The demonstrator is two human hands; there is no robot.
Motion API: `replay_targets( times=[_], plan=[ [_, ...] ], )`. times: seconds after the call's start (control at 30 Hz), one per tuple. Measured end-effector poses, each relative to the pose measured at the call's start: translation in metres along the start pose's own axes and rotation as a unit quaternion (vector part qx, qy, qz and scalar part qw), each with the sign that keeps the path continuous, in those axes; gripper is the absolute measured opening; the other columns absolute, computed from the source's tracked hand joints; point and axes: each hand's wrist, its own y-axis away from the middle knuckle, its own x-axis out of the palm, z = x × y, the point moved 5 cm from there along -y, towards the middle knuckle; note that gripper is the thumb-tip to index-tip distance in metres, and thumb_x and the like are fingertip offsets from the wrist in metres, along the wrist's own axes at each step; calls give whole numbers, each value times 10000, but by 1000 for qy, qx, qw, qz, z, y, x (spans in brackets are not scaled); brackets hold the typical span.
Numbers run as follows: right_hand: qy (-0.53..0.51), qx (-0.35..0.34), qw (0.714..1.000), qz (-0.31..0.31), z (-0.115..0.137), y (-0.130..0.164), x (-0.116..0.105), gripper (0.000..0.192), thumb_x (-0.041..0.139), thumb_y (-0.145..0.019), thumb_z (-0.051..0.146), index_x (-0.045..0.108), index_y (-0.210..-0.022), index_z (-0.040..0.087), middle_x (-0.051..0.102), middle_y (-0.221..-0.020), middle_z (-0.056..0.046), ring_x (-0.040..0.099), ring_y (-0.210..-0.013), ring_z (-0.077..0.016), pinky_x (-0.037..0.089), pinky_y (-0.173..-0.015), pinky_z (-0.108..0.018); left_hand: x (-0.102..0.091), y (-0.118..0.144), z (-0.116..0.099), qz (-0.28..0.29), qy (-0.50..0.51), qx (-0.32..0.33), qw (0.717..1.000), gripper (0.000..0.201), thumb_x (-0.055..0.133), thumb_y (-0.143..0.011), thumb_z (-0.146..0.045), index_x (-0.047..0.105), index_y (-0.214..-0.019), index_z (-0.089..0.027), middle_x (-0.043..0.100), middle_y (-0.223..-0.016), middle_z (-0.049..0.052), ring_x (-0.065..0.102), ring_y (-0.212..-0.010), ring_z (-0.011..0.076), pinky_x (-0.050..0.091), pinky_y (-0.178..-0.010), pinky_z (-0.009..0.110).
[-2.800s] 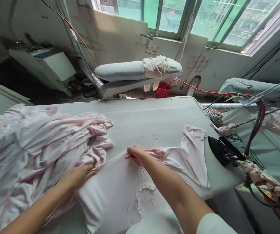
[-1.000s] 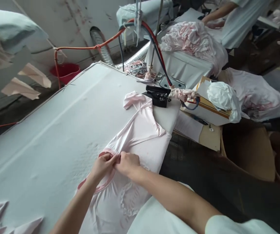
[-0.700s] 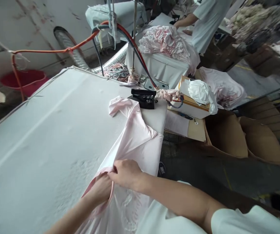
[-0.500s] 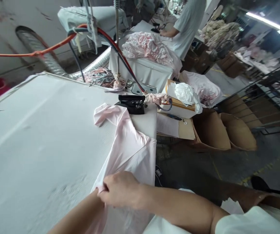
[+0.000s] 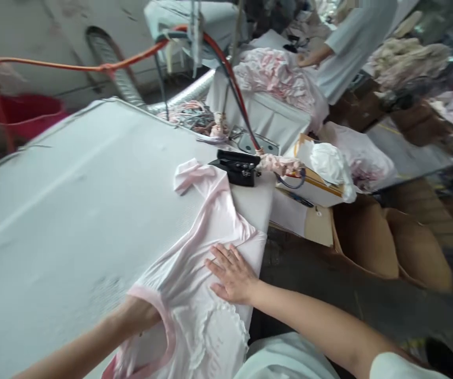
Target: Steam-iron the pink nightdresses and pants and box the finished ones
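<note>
A pale pink garment with a darker pink band at its opening and a ruffled, heart-like trim lies along the near right edge of the padded table. My left hand reaches in through the banded opening, its fingers hidden under the cloth. Flat on top of the garment lies my right hand, fingers spread, just above the ruffle. A black iron rests past the garment's far end, close to one of its sleeves.
Red and dark hoses run down to the iron's wrapped cord. A carton with a white bundle stands to the right, above brown bins. Behind, a person works beside piled pink clothes. A red tub sits at left.
My right hand has let go of the cloth by my left wrist and now lies spread on the garment. The garment is opened out, showing its band and ruffle. The view has shifted left.
</note>
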Motion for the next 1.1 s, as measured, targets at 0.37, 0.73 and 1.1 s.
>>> replay_targets(
  times=[0.37,0.73,1.1],
  plan=[
    [60,-197,974,98,-54,-131,-38,583,530,-998,478,473,-1526,239,361,-1656,-82,267,-1542,-236,150,-1262,-423,-31,41,-89,-186,-82,-449,870,610,415,-927,-685,656,-1200,-196,556,-1411,211,499,-1304,439,417,-1044,603],
    [141,-168,975,38,-116,-209,-110,292,494,-993,355,722,-1007,173,746,-1026,-138,633,-1023,-268,354,-1008,-388,-23,46,-59,-257,-78,-448,853,450,653,-867,-520,671,-1190,-207,351,-1650,147,256,-1551,323,158,-1277,505],
    [74,-17,996,36,-233,-206,-222,574,421,-904,682,716,-1007,201,690,-715,-108,655,-662,-299,523,-635,-403,-41,38,-54,-435,29,-509,742,151,715,-816,-397,729,-789,-249,604,-1465,24,491,-1395,277,317,-1211,462]
  ],
)
